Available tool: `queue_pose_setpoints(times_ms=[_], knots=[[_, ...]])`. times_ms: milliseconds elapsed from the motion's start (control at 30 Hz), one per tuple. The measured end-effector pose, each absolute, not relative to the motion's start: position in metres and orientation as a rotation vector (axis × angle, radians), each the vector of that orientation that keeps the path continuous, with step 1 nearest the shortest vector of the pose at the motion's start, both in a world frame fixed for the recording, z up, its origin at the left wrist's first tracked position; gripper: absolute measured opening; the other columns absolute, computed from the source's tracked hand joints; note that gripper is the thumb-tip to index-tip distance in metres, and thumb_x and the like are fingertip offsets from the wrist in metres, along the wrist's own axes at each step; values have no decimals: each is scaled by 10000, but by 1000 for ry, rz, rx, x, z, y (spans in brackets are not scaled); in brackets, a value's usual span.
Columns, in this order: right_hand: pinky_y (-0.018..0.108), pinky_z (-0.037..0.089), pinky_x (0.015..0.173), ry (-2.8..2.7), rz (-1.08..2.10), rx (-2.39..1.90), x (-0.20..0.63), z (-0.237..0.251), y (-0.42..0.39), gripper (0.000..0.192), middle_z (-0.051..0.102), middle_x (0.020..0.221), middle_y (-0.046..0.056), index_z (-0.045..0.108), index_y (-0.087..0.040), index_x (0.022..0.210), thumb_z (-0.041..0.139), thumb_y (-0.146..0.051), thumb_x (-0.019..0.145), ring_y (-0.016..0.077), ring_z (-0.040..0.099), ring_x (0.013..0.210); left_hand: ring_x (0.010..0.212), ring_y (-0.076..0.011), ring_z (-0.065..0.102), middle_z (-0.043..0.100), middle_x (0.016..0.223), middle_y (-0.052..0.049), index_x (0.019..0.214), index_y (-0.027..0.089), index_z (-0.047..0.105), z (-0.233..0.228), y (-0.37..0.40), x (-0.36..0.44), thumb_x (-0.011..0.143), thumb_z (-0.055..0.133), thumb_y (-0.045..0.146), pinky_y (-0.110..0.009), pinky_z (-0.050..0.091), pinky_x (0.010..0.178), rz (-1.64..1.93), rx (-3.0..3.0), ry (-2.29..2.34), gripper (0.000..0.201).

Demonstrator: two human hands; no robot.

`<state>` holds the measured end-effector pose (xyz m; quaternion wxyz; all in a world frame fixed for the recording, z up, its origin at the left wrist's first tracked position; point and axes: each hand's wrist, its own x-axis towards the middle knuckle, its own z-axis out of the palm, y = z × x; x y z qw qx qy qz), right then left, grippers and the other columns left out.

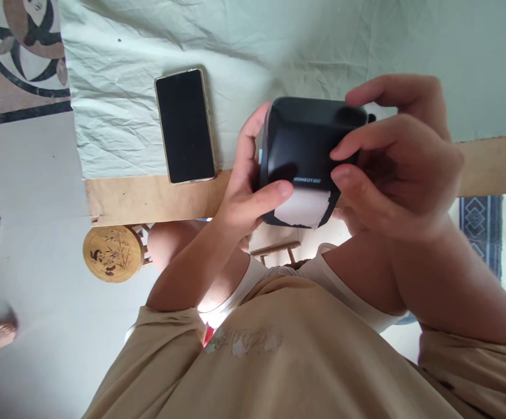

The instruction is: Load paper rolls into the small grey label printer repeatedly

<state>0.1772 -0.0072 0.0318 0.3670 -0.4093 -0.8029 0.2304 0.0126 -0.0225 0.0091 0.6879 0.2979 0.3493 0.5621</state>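
Note:
A black label printer [309, 148] with rounded corners and pale lettering is held up over the table's near edge. A strip of white label paper [305, 208] with a ragged end comes out of its front. My left hand [248, 186] wraps round the printer's left side, thumb lying across the front by the paper. On the other side, my right hand [410, 157] has its thumb and index finger close together against the right of the front face, and another finger on the upper corner. A phone [186, 126] with a dark screen lies on the cloth to the left.
Pale green cloth [121, 105] covers the table, leaving a bare wooden edge [156, 198] on my side. Below it at the left stands a round wooden stool [113, 254]. Another person's foot [6, 334] shows at the far left. A patterned blue mat [480, 227] is at the right.

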Motion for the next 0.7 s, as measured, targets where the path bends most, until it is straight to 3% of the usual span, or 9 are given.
queue_pose_setpoints(times_ms=[133, 300, 567, 700], knots=[[193, 432, 471, -1962, 831, -1127, 173, 36, -13, 525, 416, 1360, 29, 461, -255, 1202, 658, -248, 715, 182, 566, 1056, 606, -94, 539, 564, 755, 16, 1026, 270, 539, 13, -27, 15, 717, 612, 320, -216, 383, 528, 1273, 632, 839, 321], [191, 415, 471, -2065, 843, -1146, 174, 37, -8, 491, 414, 1366, 37, 459, -241, 1192, 645, -267, 737, 50, 550, 731, 528, -66, 493, 542, 662, 25, 947, 223, 573, 10, -24, 11, 721, 638, 281, -193, 369, 463, 1236, 659, 774, 242], [192, 434, 541, -2147, 839, -1153, 179, 35, -6, 459, 378, 1396, 39, 417, -221, 1212, 598, -304, 798, 108, 571, 964, 620, -65, 532, 575, 743, 30, 982, 220, 587, 3, -22, 12, 715, 640, 259, -183, 405, 542, 1262, 693, 775, 275], [215, 502, 669, -2149, 685, -1146, 180, 33, -10, 436, 382, 1390, 70, 460, -186, 1224, 589, -273, 816, 166, 511, 1169, 774, -131, 614, 610, 807, 4, 1011, 226, 591, -2, -21, 10, 761, 623, 344, -229, 430, 614, 1249, 729, 717, 279]])
